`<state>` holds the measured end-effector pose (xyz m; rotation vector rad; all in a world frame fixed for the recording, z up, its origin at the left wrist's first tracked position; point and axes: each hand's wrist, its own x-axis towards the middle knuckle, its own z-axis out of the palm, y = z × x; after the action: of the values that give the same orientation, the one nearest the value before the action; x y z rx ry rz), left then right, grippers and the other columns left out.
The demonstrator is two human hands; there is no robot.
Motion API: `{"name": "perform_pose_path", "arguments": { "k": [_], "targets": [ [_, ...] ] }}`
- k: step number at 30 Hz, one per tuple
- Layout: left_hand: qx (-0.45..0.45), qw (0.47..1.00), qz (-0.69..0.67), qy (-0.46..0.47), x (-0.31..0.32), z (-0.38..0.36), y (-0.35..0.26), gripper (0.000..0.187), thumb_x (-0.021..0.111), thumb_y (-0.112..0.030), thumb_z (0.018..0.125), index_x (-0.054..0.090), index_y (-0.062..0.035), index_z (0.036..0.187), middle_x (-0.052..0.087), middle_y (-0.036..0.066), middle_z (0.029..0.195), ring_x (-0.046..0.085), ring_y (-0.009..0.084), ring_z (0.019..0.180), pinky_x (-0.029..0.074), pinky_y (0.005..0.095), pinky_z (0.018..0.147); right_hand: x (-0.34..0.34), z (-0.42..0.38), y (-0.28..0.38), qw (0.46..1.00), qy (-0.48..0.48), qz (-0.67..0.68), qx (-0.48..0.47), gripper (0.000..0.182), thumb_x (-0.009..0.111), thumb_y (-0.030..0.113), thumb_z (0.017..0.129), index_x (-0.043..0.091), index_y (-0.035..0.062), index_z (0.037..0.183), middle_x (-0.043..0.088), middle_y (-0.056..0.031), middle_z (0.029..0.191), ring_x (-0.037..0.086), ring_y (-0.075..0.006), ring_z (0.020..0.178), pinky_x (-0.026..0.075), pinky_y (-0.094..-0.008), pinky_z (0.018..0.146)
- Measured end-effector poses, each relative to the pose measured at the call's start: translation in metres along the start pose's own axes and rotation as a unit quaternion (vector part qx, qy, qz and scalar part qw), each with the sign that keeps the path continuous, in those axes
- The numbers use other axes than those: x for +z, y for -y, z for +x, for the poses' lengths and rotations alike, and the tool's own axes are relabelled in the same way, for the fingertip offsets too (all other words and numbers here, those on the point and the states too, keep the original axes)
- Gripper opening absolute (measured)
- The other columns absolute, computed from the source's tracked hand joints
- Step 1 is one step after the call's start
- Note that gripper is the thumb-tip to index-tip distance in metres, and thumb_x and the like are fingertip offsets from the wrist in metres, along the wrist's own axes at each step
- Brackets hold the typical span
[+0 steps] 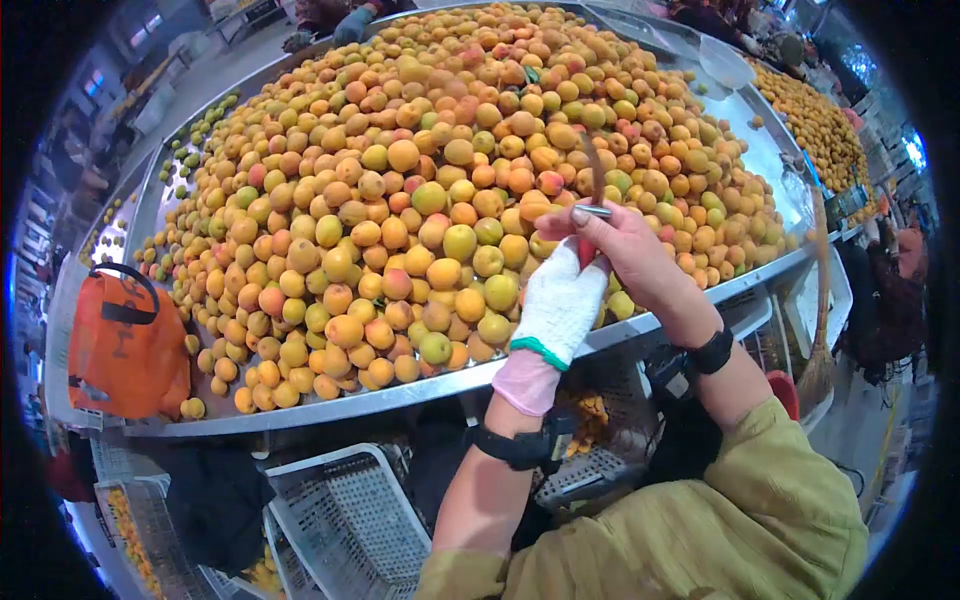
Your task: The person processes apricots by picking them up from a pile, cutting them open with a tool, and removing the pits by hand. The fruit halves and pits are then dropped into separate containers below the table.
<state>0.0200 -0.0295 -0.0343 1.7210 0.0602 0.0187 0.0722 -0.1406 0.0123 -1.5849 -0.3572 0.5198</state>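
My two hands meet over the near side of a large heap of apricots. My left hand wears a white knit glove with a green cuff edge over a pink one. Its fingers are closed around the red part of a slim red-handled tool. A curved brownish, blade-like strip rises above the hands. My right hand is bare and closed, pinching a small silver piece between thumb and fingers. The hands hide how these parts join.
The metal table's front rim runs below my arms. At left stands an orange bag with a black handle. White plastic crates sit under the table. A broom is at right. Other people are around the far edges.
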Motion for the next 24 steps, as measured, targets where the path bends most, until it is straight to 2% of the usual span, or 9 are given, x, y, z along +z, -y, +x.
{"name": "perform_pose_path", "arguments": {
  "k": [2,5,7,10,12,13,16,19,24],
  "targets": [
    [0.034,0.999,0.005,0.013,0.007,0.003,0.000,0.029,0.057,-0.026,0.088,0.057,-0.0021,0.104,0.063,0.020,0.090,0.062,0.0365,0.089,0.048,0.0407,0.077,-0.008,0.001,-0.007,0.999,-0.031,0.008,-0.006,0.039,0.052,0.035,0.097,0.061,0.0011,0.115,0.066,-0.0049,0.104,0.059,-0.0088,0.090,0.048,-0.0248,0.076],
    [-0.019,0.993,-0.113,-0.015,0.013,0.002,-0.015,0.028,0.057,-0.024,0.087,0.056,-0.0020,0.104,0.063,0.021,0.092,0.061,0.0382,0.091,0.048,0.0419,0.078,-0.019,0.000,-0.012,0.997,-0.073,-0.002,-0.011,0.037,0.052,0.034,0.097,0.063,0.0020,0.113,0.066,-0.0041,0.102,0.056,-0.0078,0.082,0.046,-0.0245,0.076],
    [0.002,0.998,-0.047,-0.032,0.017,0.005,-0.014,0.026,0.057,-0.022,0.087,0.056,-0.0018,0.104,0.063,0.022,0.094,0.061,0.0386,0.092,0.048,0.0427,0.078,-0.029,-0.003,-0.021,0.998,0.016,0.060,0.021,0.037,0.051,0.033,0.097,0.063,0.0021,0.114,0.066,-0.0031,0.101,0.055,-0.0077,0.081,0.046,-0.0238,0.077],
    [0.061,0.998,0.010,0.030,0.013,0.009,-0.014,0.027,0.061,-0.015,0.088,0.060,-0.0009,0.111,0.066,0.008,0.093,0.062,0.0139,0.082,0.050,0.0295,0.073,-0.035,-0.011,-0.024,0.998,-0.010,0.049,-0.028,0.040,0.049,0.037,0.098,0.063,0.0022,0.112,0.065,-0.0048,0.105,0.057,-0.0090,0.086,0.046,-0.0236,0.080],
    [0.054,0.998,0.024,0.008,0.006,0.013,-0.023,0.029,0.065,-0.019,0.085,0.060,-0.0016,0.108,0.065,0.012,0.093,0.062,0.0233,0.084,0.050,0.0347,0.076,-0.042,-0.011,-0.017,0.991,-0.061,0.069,-0.094,0.045,0.045,0.043,0.098,0.060,0.0019,0.107,0.066,-0.0116,0.109,0.061,-0.0143,0.101,0.048,-0.0282,0.086],
    [0.049,0.998,0.034,-0.013,0.003,0.015,-0.025,0.032,0.068,-0.023,0.081,0.061,-0.0022,0.105,0.064,0.017,0.094,0.063,0.0326,0.087,0.049,0.0398,0.079,-0.046,-0.009,-0.016,0.976,-0.096,0.172,-0.095,0.046,0.043,0.046,0.098,0.055,0.0022,0.105,0.067,-0.0157,0.104,0.065,-0.0197,0.098,0.052,-0.0315,0.083],
    [0.166,0.931,0.223,-0.235,-0.011,0.035,-0.008,0.039,0.074,-0.022,0.077,0.061,-0.0014,0.108,0.061,0.016,0.105,0.060,0.0308,0.097,0.048,0.0367,0.085,-0.076,-0.012,-0.007,0.948,-0.149,0.267,-0.088,0.048,0.041,0.048,0.098,0.053,0.0024,0.106,0.068,-0.0151,0.093,0.068,-0.0190,0.078,0.054,-0.0281,0.068],
    [0.127,0.839,0.443,-0.291,-0.023,0.054,0.023,0.054,0.070,-0.038,0.077,0.057,-0.0073,0.119,0.056,0.014,0.124,0.047,0.0286,0.122,0.030,0.0520,0.103,-0.092,-0.008,-0.013,0.938,-0.197,0.286,-0.024,0.048,0.036,0.048,0.099,0.053,0.0034,0.106,0.063,-0.0088,0.074,0.059,-0.0137,0.053,0.050,-0.0264,0.052],
    [0.061,0.830,0.518,-0.199,-0.018,0.066,0.029,0.056,0.067,-0.043,0.078,0.057,-0.0128,0.124,0.051,0.014,0.133,0.041,0.0296,0.129,0.016,0.0599,0.106,-0.082,-0.012,-0.014,0.968,-0.151,0.199,0.027,0.048,0.039,0.048,0.099,0.054,0.0032,0.106,0.051,-0.0010,0.057,0.040,-0.0071,0.037,0.039,-0.0224,0.040]
  ]
}}
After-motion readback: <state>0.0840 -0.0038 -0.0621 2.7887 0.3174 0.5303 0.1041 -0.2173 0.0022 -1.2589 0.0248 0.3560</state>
